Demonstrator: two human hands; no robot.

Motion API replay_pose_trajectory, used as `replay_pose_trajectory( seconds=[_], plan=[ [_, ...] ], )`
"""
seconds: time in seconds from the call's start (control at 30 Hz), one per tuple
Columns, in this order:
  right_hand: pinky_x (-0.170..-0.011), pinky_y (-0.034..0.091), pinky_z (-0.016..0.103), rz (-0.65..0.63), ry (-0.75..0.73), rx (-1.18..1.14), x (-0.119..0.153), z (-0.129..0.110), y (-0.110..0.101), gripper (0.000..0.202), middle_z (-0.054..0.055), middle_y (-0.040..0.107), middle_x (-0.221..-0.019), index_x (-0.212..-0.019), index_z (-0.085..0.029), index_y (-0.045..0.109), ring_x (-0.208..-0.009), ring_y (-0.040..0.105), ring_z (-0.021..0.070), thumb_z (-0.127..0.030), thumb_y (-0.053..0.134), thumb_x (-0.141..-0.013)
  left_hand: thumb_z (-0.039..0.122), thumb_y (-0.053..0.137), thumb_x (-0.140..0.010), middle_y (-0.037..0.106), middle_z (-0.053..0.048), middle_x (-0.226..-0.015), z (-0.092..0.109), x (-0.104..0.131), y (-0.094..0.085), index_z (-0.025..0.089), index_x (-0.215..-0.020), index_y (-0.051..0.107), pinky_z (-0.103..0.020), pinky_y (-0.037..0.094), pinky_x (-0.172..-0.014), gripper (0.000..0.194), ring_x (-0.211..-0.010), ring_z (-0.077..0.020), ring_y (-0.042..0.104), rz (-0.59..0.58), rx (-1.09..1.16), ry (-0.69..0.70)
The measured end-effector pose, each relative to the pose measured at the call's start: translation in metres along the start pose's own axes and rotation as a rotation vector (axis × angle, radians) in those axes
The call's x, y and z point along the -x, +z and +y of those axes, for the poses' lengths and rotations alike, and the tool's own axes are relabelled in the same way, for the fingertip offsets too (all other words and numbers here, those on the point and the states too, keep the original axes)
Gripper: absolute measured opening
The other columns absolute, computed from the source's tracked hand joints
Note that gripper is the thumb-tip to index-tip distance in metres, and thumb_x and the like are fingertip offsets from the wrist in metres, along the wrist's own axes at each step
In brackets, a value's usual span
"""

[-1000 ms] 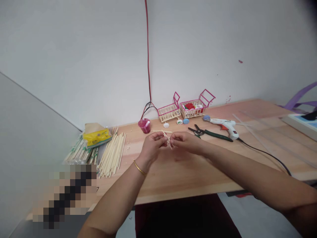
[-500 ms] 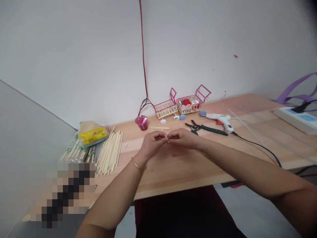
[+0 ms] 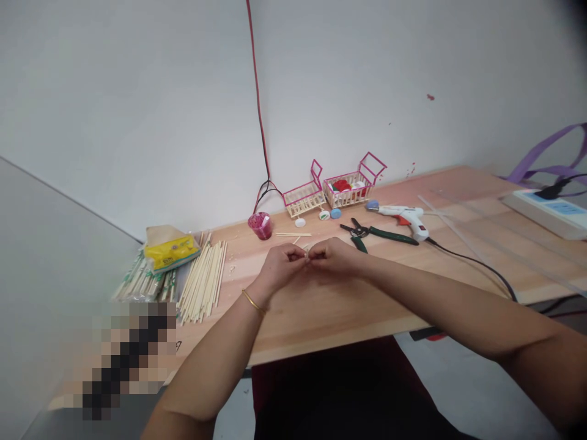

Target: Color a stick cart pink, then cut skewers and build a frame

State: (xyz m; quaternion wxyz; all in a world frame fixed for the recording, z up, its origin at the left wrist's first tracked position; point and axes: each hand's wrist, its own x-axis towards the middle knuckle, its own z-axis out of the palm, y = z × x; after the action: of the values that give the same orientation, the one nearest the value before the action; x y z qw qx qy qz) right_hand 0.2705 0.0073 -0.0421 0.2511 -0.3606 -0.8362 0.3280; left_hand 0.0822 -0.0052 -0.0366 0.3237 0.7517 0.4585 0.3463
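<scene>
My left hand (image 3: 283,267) and my right hand (image 3: 334,255) meet fingertip to fingertip over the table, both pinched. Between them shows a small pale piece (image 3: 306,254), too small to make out in full. Just beyond the fingers lie a few thin wooden sticks (image 3: 293,234). Green-handled pliers (image 3: 387,236) rest to the right of my right hand, jaws apart. Behind the hands stand two little stick-built carts with pink trim: one cart (image 3: 305,198) tilted and one cart (image 3: 348,190) holding red and white things. Round caps (image 3: 299,222) lie in front of them.
A white glue gun (image 3: 408,219) lies at right, its cord running over the table edge. Beyond it sits a power strip (image 3: 548,214). A pink-stained cup (image 3: 260,226) stands by the wall. Left are loose sticks (image 3: 204,281) and a yellow packet (image 3: 172,252) on bagged sticks.
The view has shifted slightly. My fingers have turned a little around the small piece, and both hands remain together.
</scene>
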Motion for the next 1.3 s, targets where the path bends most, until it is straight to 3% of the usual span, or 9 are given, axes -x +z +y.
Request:
replay_pose_trajectory(
  seconds=[0.27, 0.47, 0.7, 0.97, 1.17, 1.3],
  plan=[
    [-0.065, 0.043, 0.026, 0.210, -0.024, -0.085, 0.005, -0.017, -0.012, 0.022, 0.004, 0.067, -0.078, -0.096, -0.017, 0.065, -0.070, 0.057, 0.0142, -0.025, 0.056, -0.077, 0.026, 0.066, -0.069, 0.064, -0.002, -0.066, 0.006, 0.000, -0.002, 0.015, -0.068, 0.068, -0.022, 0.039, -0.056, 0.010, -0.058, -0.0106, 0.053, -0.001, 0.061, -0.042],
    [-0.061, 0.040, 0.024, 0.180, -0.102, -0.089, 0.002, -0.024, -0.010, 0.013, 0.003, 0.064, -0.073, -0.081, -0.016, 0.064, -0.065, 0.054, 0.0123, -0.028, 0.057, -0.079, 0.030, 0.068, -0.067, 0.062, 0.000, -0.060, 0.008, 0.002, -0.001, 0.015, -0.068, 0.068, -0.021, 0.036, -0.052, 0.015, -0.053, -0.0088, 0.049, -0.003, 0.140, -0.121],
    [-0.058, 0.036, 0.023, 0.130, -0.030, -0.051, -0.002, -0.025, -0.008, 0.013, 0.001, 0.063, -0.068, -0.079, -0.017, 0.064, -0.061, 0.052, 0.0114, -0.028, 0.057, -0.078, 0.028, 0.069, -0.065, 0.055, 0.003, -0.053, 0.008, 0.003, -0.001, 0.014, -0.067, 0.067, -0.020, 0.029, -0.048, 0.014, -0.048, -0.0063, 0.041, -0.037, 0.219, -0.211],
    [-0.058, 0.034, 0.023, 0.185, -0.125, 0.085, -0.001, -0.025, -0.009, 0.011, 0.002, 0.062, -0.069, -0.077, -0.016, 0.062, -0.061, 0.050, 0.0114, -0.025, 0.056, -0.079, 0.025, 0.067, -0.067, 0.063, 0.000, -0.065, 0.006, 0.003, 0.003, 0.015, -0.066, 0.067, -0.021, 0.039, -0.058, 0.010, -0.059, -0.0097, 0.052, 0.012, 0.226, -0.087],
    [-0.056, 0.033, 0.022, 0.126, -0.074, 0.055, -0.001, -0.023, -0.012, 0.013, 0.001, 0.061, -0.066, -0.078, -0.016, 0.063, -0.058, 0.048, 0.0108, -0.027, 0.056, -0.079, 0.029, 0.067, -0.069, 0.066, -0.003, -0.068, 0.000, 0.002, 0.008, 0.015, -0.071, 0.068, -0.023, 0.041, -0.060, 0.015, -0.061, -0.0118, 0.055, -0.008, 0.233, -0.095],
    [-0.056, 0.033, 0.022, 0.150, -0.104, 0.085, 0.000, -0.025, -0.014, 0.014, 0.001, 0.061, -0.068, -0.079, -0.016, 0.063, -0.060, 0.048, 0.0112, -0.028, 0.056, -0.080, 0.028, 0.065, -0.071, 0.066, -0.002, -0.069, 0.002, 0.002, 0.007, 0.015, -0.069, 0.067, -0.023, 0.042, -0.063, 0.012, -0.064, -0.0124, 0.056, 0.022, 0.161, -0.018]
  ],
)
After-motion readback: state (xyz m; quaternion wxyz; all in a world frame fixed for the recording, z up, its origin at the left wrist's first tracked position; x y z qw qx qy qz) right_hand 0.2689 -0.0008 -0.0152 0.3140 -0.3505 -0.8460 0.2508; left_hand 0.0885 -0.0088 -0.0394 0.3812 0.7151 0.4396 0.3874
